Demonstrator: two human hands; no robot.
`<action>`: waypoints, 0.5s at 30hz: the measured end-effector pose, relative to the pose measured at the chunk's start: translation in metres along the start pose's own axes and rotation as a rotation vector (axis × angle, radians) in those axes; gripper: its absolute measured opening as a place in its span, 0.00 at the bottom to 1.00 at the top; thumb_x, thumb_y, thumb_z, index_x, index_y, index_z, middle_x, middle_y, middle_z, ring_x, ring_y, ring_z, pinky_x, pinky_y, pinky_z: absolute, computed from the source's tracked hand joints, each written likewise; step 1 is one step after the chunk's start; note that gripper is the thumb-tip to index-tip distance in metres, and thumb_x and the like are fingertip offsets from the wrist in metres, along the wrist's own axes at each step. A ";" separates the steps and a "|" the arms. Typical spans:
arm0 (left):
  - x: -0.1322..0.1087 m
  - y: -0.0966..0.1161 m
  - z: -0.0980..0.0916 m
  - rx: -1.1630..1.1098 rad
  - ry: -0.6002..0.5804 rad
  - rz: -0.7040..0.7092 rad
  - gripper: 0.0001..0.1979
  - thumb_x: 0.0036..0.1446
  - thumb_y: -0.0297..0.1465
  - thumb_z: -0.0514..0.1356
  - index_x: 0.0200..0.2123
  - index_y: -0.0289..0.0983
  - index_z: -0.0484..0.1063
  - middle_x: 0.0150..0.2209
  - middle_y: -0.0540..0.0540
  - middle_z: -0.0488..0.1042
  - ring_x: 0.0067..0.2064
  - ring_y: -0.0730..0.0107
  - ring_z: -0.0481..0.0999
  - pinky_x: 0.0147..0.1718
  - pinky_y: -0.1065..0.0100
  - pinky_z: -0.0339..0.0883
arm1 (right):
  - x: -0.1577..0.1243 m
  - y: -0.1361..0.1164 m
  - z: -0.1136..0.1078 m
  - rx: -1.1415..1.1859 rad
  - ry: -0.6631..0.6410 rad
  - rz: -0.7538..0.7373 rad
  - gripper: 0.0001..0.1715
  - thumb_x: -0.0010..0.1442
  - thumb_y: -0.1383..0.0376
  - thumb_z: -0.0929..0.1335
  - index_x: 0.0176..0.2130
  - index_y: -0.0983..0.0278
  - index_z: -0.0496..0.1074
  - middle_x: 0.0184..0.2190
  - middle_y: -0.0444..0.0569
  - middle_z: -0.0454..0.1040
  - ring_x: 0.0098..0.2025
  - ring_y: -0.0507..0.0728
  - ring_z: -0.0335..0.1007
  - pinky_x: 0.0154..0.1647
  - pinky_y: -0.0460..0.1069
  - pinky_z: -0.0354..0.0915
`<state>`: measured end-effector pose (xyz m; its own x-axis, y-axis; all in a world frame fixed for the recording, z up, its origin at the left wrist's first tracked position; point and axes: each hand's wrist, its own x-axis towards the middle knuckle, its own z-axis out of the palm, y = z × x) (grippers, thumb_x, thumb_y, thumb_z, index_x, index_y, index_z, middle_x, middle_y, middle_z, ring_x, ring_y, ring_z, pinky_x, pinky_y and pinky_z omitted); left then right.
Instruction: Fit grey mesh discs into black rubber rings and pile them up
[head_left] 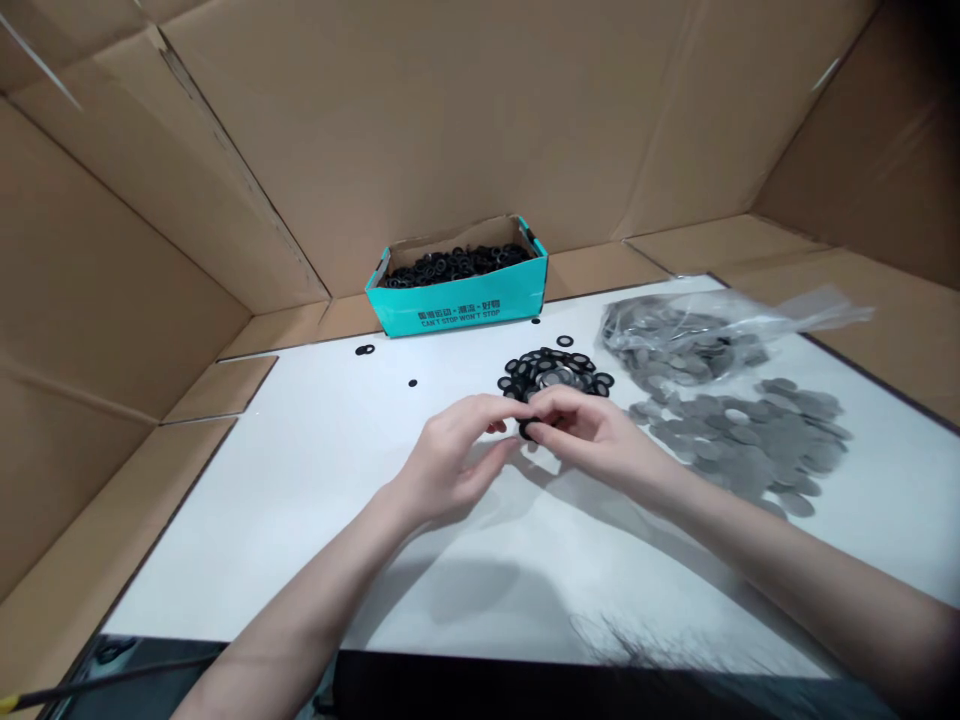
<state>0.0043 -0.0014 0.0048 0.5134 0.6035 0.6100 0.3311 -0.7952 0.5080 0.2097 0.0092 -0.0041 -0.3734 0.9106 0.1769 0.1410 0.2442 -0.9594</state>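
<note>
My left hand (465,450) and my right hand (581,430) meet over the white table, fingertips nearly touching. Between them is a small black ring (526,430), pinched by the thumb and fingers of both hands. Part of the ring is hidden by the fingers. Just behind the hands lies a pile of black rings with grey centres (555,365). To the right of my right hand, many flat grey discs (757,440) are spread in a loose heap.
A turquoise box (465,297) full of black rings stands at the back. A clear plastic bag (675,335) of grey discs lies at the back right. Stray rings (364,350) lie on the white table (300,480). Cardboard walls (465,120) surround the back and sides.
</note>
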 end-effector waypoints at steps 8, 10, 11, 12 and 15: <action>0.003 -0.037 -0.023 0.276 0.288 -0.374 0.10 0.62 0.26 0.55 0.46 0.39 0.69 0.46 0.44 0.76 0.40 0.68 0.76 0.43 0.64 0.72 | 0.009 0.004 -0.030 -0.526 0.438 -0.263 0.05 0.61 0.62 0.67 0.33 0.59 0.72 0.30 0.50 0.74 0.32 0.58 0.68 0.33 0.53 0.61; 0.002 -0.054 -0.034 0.396 0.260 -0.477 0.11 0.60 0.26 0.54 0.46 0.39 0.69 0.47 0.43 0.75 0.43 0.64 0.75 0.44 0.61 0.71 | 0.012 0.009 -0.035 -0.557 0.463 -0.228 0.05 0.60 0.61 0.68 0.36 0.60 0.72 0.30 0.49 0.75 0.30 0.58 0.68 0.32 0.53 0.61; 0.001 -0.063 -0.039 0.467 0.231 -0.538 0.12 0.59 0.25 0.54 0.47 0.39 0.69 0.49 0.42 0.74 0.45 0.62 0.75 0.46 0.59 0.71 | 0.014 0.012 -0.036 -0.565 0.469 -0.208 0.05 0.60 0.61 0.68 0.37 0.60 0.72 0.30 0.48 0.75 0.30 0.58 0.68 0.33 0.52 0.61; 0.001 -0.070 -0.044 0.544 0.189 -0.604 0.14 0.59 0.25 0.54 0.48 0.38 0.68 0.50 0.41 0.73 0.47 0.60 0.75 0.48 0.58 0.71 | 0.015 0.016 -0.038 -0.574 0.474 -0.195 0.06 0.59 0.61 0.68 0.37 0.60 0.71 0.30 0.48 0.76 0.30 0.58 0.67 0.33 0.52 0.61; -0.002 -0.088 -0.057 0.688 0.096 -0.717 0.17 0.59 0.26 0.54 0.52 0.37 0.68 0.54 0.39 0.72 0.55 0.53 0.71 0.56 0.53 0.67 | 0.019 0.025 -0.041 -0.623 0.463 -0.183 0.06 0.58 0.61 0.68 0.36 0.61 0.71 0.30 0.49 0.76 0.30 0.58 0.67 0.36 0.53 0.62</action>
<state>-0.0708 0.0706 -0.0061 -0.0435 0.9324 0.3587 0.9399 -0.0835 0.3311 0.2437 0.0460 -0.0160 -0.0409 0.8507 0.5241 0.6521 0.4201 -0.6311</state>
